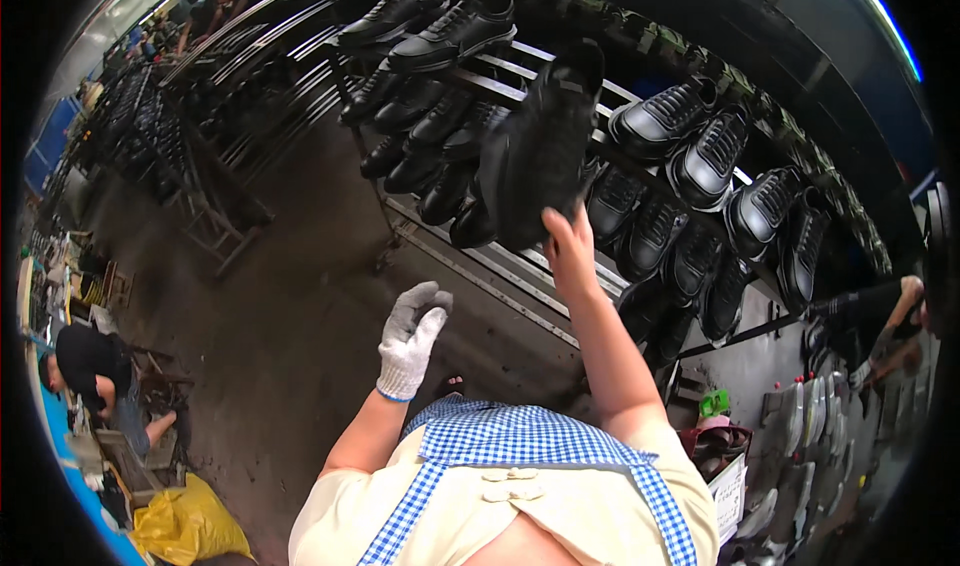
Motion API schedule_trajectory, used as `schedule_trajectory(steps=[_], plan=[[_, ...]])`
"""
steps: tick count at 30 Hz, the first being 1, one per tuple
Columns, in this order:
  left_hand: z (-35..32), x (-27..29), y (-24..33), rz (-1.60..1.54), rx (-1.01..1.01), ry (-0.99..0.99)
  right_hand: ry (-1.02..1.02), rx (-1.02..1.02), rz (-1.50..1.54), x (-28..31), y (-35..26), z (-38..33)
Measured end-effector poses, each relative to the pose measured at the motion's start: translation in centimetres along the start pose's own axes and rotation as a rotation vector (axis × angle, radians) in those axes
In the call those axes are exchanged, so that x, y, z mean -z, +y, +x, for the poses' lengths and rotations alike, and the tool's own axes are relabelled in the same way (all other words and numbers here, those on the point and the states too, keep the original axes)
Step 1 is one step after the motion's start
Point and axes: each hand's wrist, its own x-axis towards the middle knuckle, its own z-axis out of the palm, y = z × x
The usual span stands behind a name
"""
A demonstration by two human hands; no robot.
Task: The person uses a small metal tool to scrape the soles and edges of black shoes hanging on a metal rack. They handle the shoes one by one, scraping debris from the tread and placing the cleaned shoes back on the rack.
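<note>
Right hand (569, 248) has grip pinching near end of black shoe (540, 151); shoe is up in front of rack (440, 251); gloved left hand (409, 341) apart, grip loosely curled, part-spread.

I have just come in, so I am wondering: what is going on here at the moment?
A person in a blue-and-white checked cloth apron is holding a black low-cut shoe in the bare right hand, in front of a silver metal-barred rack. The left hand, in a white-and-grey knitted glove, is raised with curled fingers and no visible object. Rows of black lace-up shoes stand on the rack.
</note>
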Motion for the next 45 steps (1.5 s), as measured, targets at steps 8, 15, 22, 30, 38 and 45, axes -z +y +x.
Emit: schedule_trajectory(steps=[8, 15, 22, 30, 38, 45], plan=[[5.1, 6.3, -0.5, 0.018, 0.124, 0.014, 0.125, 0.029, 0.016, -8.0, -1.4, 15.1], [8.6, 5.7, -1.4, -0.033, 0.187, -0.088, 0.213, 0.051, 0.109, -8.3, -1.0, 15.2], [9.3, 3.9, -0.9, -0.275, 0.316, -0.326, -0.037, 0.144, 0.093, -4.4, 1.7, 3.9], [6.5, -0.4, -3.4, -0.105, 0.512, -0.512, -0.084, -0.088, -0.132, 4.4, 7.4, -10.6], [3.1, -5.1, -6.6, -0.051, 0.817, -0.506, 0.038, -0.164, -0.071, 7.9, 6.8, -16.6], [0.6, -7.8, -5.8, -0.186, 0.905, -0.505, 0.017, -0.193, -0.2, 10.0, 5.2, -17.5]])
